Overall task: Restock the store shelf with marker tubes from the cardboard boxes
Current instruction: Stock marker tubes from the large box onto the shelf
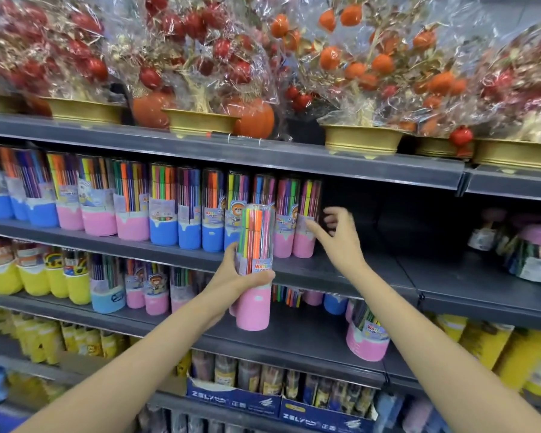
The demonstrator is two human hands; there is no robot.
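- Both our forearms come up from the bottom edge, nearest the cam, reaching twd the shelving.
- Our left hand [231, 276] grips a marker tube [254, 267] w/ a pink base, fingers curled round its middle and thumb on the near side. Tube is upright, held in the air in front of the shelf [341, 270], not resting on anything.
- Our right hand [341, 235] is up by the right end of the tube row [156, 204], fingers loosely spread and a bit bent, holding nothing. Fingertips are right next to the last pink tube [306, 220]; can't tell if they actually touch it.
- That row runs along the shelf from the left edge: blue-base and pink-base tubes standing upright, packed side by side, coloured markers showing thru the clear tops.
- Right of our right hand the shelf is bare dark metal, then a few jars [531, 254] w/ pink lids further right, blurry.
- One level down: yellow-base tubes [35, 276] on the left, then smaller blue and pink ones. A lone pink tub [367, 339] of markers sits tilted under our right forearm.
- Lower still, blue display boxes [235, 398] w/ white lettering hold more tubes, and yellow packs [487, 342] at right.
- Top shelf has gold pots [361, 140] of fake red and orange fruit trees wrapped in clear plastic.
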